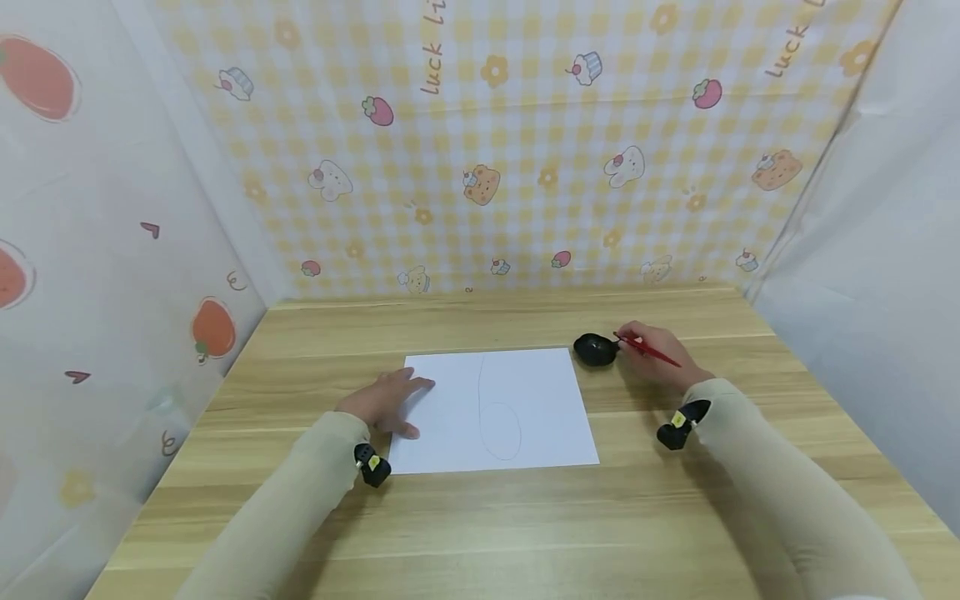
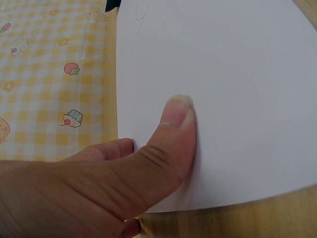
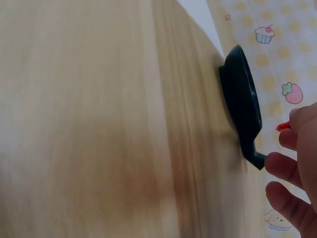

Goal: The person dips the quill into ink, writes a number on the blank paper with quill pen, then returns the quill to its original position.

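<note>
A white sheet of paper (image 1: 442, 425) lies on the wooden table, with a thin grey line on it that runs down into a loop like a 6. My left hand (image 1: 386, 400) rests on its left edge, fingers spread; in the left wrist view the thumb (image 2: 173, 124) lies flat on the paper. Off the paper's upper right corner sits a small black pan-shaped dish (image 1: 595, 350) with a short handle (image 3: 253, 157). My right hand (image 1: 656, 354) pinches a slim red pen (image 1: 652, 352) beside that handle. Whether the fingers touch the handle I cannot tell.
Behind the table (image 1: 495, 533) hangs a yellow checked cloth (image 1: 525, 117) with printed cartoons. White sheets close off the left and right sides. A black wrist camera (image 1: 371, 465) is worn on the left sleeve, another black camera (image 1: 682, 425) on the right.
</note>
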### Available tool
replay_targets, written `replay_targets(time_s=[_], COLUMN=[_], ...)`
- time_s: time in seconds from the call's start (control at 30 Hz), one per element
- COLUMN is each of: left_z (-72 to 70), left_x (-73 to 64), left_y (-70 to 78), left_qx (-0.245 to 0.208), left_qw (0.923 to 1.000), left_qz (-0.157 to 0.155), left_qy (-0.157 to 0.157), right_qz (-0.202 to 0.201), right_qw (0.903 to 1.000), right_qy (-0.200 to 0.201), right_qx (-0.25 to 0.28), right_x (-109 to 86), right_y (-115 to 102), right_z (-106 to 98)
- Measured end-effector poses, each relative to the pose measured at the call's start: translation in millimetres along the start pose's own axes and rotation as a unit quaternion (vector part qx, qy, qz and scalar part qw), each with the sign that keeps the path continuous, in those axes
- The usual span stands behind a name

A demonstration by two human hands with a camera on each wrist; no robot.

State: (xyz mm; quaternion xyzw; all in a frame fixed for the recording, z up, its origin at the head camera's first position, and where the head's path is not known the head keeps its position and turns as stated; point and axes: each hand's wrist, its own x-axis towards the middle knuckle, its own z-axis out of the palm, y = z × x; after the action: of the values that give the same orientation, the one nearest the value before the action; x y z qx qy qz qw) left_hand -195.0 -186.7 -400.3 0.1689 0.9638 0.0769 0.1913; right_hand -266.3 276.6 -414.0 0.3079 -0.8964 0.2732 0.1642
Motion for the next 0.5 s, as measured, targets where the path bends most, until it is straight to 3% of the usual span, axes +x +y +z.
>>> replay_targets(time_s=[0.27, 0.37, 0.5], left_z=[-0.4, -0.2, 0.6], left_x=[0.9, 1.0, 1.3], left_y=[-1.0, -0.8, -1.1], left_qx=[-0.016, -0.019, -0.022], left_qw=[0.9998, 0.9998, 0.9997], left_qz=[-0.003, -0.006, -0.007], left_qy=[0.009, 0.007, 0.004], right_qz=[-0.068, -0.046, 0.021], right_qw=[0.9973, 0.9980, 0.9957], right_qy=[0.000, -0.027, -0.086], right_qx=[-0.025, -0.034, -0.027], right_x=[-2.8, -3.8, -3.9], right_y=[6, 12, 15], right_z=[1, 3, 1])
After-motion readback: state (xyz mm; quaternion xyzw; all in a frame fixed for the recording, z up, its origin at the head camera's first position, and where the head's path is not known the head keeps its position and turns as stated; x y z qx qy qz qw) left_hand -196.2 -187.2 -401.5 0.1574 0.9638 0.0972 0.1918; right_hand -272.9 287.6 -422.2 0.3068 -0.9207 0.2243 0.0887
